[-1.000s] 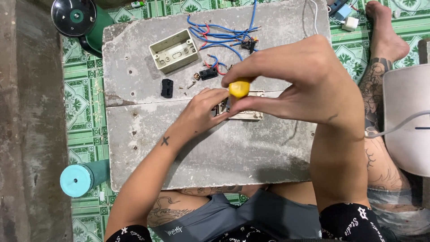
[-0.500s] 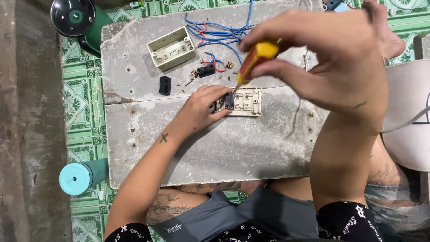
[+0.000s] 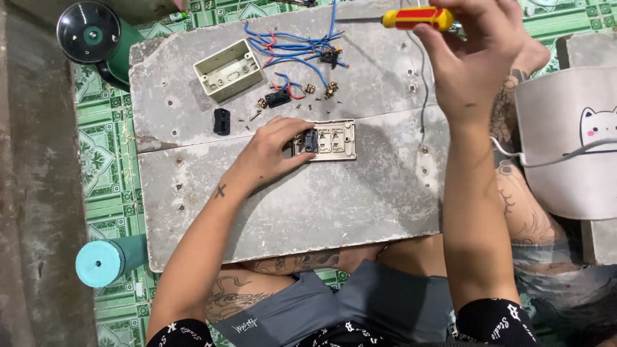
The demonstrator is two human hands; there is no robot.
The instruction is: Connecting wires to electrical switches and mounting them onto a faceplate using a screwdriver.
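A cream switch plate (image 3: 333, 140) lies face down near the middle of a grey concrete slab (image 3: 302, 199). My left hand (image 3: 273, 154) rests on its left end, with the fingers pinched on a small black switch module (image 3: 311, 141) seated in the plate. My right hand (image 3: 472, 61) is raised at the top right, well away from the plate, and grips a screwdriver with a yellow and red handle (image 3: 414, 18); its shaft points left.
A cream wall box (image 3: 228, 69), blue and red wires (image 3: 292, 46), two loose black modules (image 3: 222, 121) (image 3: 277, 97) and several small brass parts lie on the slab's far half. A teal cylinder (image 3: 103, 260), a black round fan (image 3: 90, 32) and a white cat-print object (image 3: 572, 141) surround it.
My right hand has lifted the screwdriver off the switch plate and carried it up and to the right, turning it sideways. My left hand has stayed on the plate.
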